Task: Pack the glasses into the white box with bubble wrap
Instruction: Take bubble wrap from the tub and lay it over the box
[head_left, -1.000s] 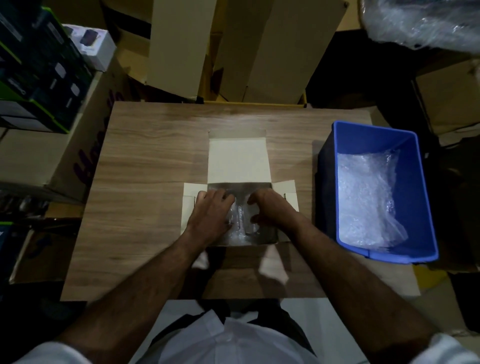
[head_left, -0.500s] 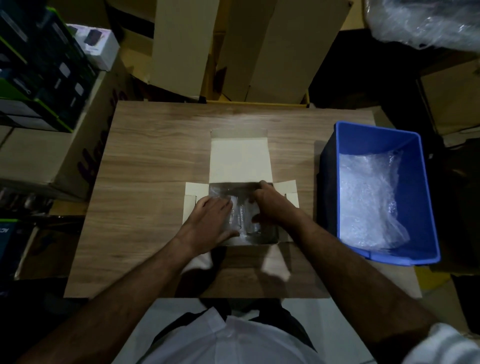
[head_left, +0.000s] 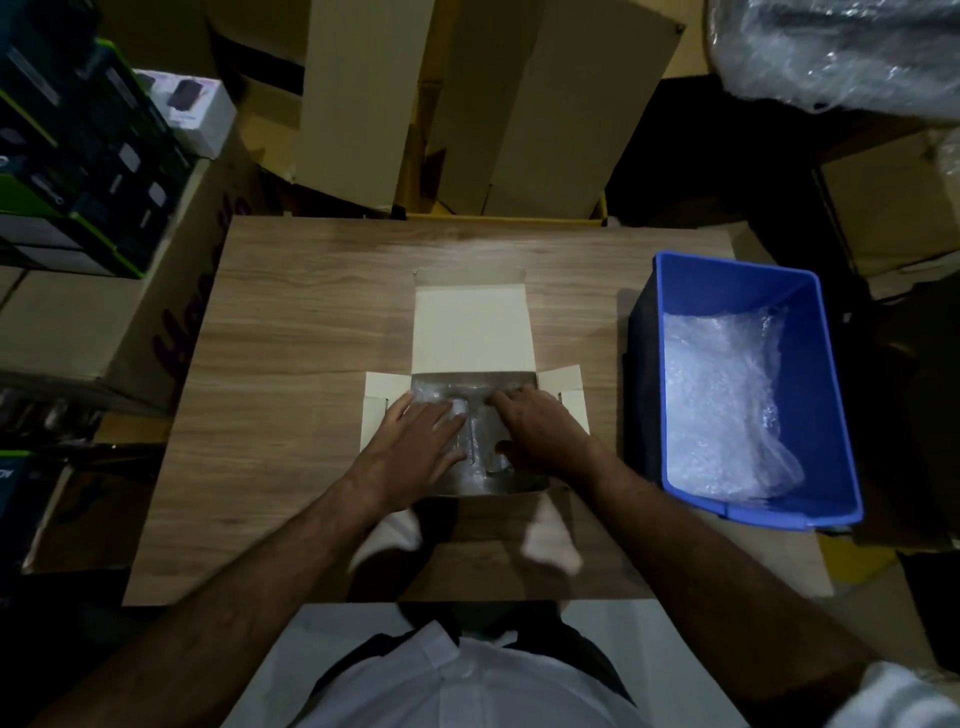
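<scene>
The white box (head_left: 472, 327) lies open at the middle of the wooden table, its lid flap folded back away from me and its side flaps spread out. Inside it sits bubble wrap (head_left: 475, 447), with the glasses beneath it only dimly visible as wrapped shapes. My left hand (head_left: 421, 441) lies flat with straight fingers on the left part of the wrap. My right hand (head_left: 535, 431) rests on the right part, fingers stretched toward the box's far wall and thumb on the wrap.
A blue plastic bin (head_left: 826, 395) holding more bubble wrap (head_left: 722, 400) stands at the table's right edge. Tall cardboard boxes (head_left: 467, 98) rise behind the table. Stacked cartons (head_left: 78, 171) crowd the left side. A bag of plastic wrap (head_left: 841, 47) sits top right.
Both hands have slid a little farther into the box and flattened out on the bubble wrap. The box has not moved.
</scene>
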